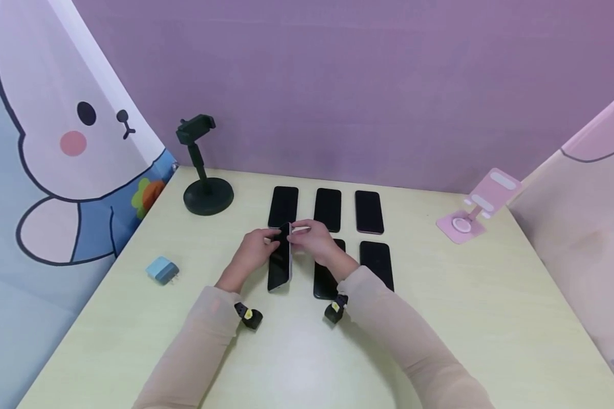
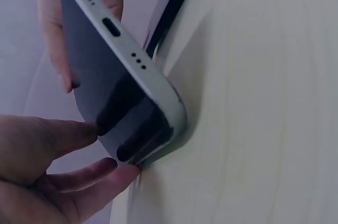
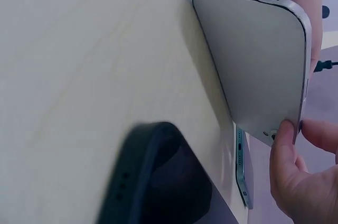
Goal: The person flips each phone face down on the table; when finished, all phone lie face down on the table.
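Observation:
A smartphone (image 1: 278, 264) with a black screen and silver sides is tilted up on its left long edge. My right hand (image 1: 314, 243) pinches its raised edge near the far end, thumb and fingers on either side, as the right wrist view shows. On the opposite side, my left hand (image 1: 253, 250) holds the lower edge, its thumb against the screen and other fingertips by the tabletop. The phone's pale back (image 3: 253, 55) shows in the right wrist view. Another black phone (image 1: 326, 281) lies partly hidden beneath the right forearm.
More dark phones lie flat in rows, one (image 1: 283, 205) just beyond the held phone, another (image 1: 369, 212) farther right. A black phone stand (image 1: 208, 196) stands back left, a pink stand (image 1: 493, 190) back right. A blue charger (image 1: 162, 270) lies at left.

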The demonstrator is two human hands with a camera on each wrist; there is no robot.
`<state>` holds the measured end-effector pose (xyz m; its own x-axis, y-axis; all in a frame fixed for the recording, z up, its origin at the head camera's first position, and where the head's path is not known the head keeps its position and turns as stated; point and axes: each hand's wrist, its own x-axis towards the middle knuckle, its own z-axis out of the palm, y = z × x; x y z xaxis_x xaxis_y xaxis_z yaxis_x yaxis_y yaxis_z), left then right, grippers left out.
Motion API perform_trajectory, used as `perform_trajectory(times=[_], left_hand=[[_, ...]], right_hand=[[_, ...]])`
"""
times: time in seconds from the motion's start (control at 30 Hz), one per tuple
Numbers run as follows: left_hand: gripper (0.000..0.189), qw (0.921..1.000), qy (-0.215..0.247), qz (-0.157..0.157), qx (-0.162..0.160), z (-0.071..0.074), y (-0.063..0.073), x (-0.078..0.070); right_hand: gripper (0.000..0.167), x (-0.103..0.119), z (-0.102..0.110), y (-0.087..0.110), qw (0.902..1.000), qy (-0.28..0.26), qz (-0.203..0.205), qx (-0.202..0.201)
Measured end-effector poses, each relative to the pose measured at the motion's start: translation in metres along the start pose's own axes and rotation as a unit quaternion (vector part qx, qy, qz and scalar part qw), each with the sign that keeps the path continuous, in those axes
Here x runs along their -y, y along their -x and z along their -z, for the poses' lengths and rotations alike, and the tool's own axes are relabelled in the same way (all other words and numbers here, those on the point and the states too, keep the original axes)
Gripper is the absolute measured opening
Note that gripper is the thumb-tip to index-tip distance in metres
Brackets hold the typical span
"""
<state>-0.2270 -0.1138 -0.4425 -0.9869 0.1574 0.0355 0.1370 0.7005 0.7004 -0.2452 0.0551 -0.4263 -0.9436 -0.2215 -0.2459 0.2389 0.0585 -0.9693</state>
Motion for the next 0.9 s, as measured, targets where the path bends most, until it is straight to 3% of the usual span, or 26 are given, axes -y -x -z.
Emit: perform_trajectory(times=[0.17,0.33,0.53,0.77,0.83,0.9], left_hand=[[0.033,0.9995,0.027,-0.007,-0.014,-0.005,0.003,-0.005],[0.033,0.9954,0.087,0.002,-0.038,-0.011,0.005,-0.008],[0.035,0.9861,0.151,0.028,-0.062,-0.018,0.006,-0.011],[0.037,0.9676,0.241,0.054,-0.053,-0.02,0.006,-0.014],[0.037,0.9634,0.256,0.06,-0.053,-0.02,0.006,-0.015],[0.036,0.9642,0.252,0.062,-0.056,-0.019,0.006,-0.015]], right_hand=[[0.043,0.003,0.003,0.002,0.9996,-0.024,-0.001,0.011],[0.044,0.003,0.004,0.003,0.9986,-0.048,0.003,0.024],[0.044,0.003,0.006,0.004,0.9978,-0.055,0.007,0.036],[0.046,0.002,0.006,0.003,0.9987,-0.032,0.021,0.033],[0.046,0.003,0.006,0.003,0.9989,-0.024,0.023,0.033],[0.046,0.003,0.005,0.003,0.999,-0.016,0.025,0.034]])
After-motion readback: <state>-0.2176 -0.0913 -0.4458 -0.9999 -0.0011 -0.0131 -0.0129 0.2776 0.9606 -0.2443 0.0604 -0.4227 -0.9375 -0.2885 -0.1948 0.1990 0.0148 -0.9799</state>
